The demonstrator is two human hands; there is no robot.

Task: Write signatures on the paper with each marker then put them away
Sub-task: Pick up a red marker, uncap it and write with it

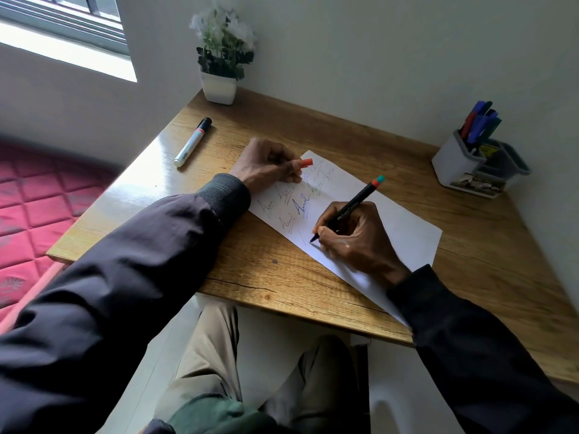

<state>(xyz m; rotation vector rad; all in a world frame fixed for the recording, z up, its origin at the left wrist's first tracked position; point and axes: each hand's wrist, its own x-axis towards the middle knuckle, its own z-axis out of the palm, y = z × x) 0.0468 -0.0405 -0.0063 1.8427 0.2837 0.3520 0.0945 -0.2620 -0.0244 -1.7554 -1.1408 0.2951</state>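
The right hand (354, 236) has its grip closed round a slim black marker with an orange-and-teal end (351, 208). Thumb and fingers pinch it low on the barrel. Its dark tip touches a white sheet of paper (401, 233), and its coloured end tilts up and away from the person. A short fresh stroke lies just left of the tip. Further left on the sheet, between the two hands, are several handwritten signatures (297, 208) in blue, brown and green ink.

At the far left end of the paper rests the left hand (266, 164). Its grip is narrow, pinching a small orange marker cap (307, 162) that sticks out toward the right.

Beyond that hand, off the paper, a white-barrelled marker with a black cap (192, 142) lies flat on the wooden table (282, 270). Well to the right of the writing grip, near the wall, stands a white and grey plastic desk holder (454, 164) with blue, red and green markers (479, 120) upright in it. A white square pot of white flowers (219, 87) sits at the table's back corner. A red quilted mattress (37, 195) lies left of the table.
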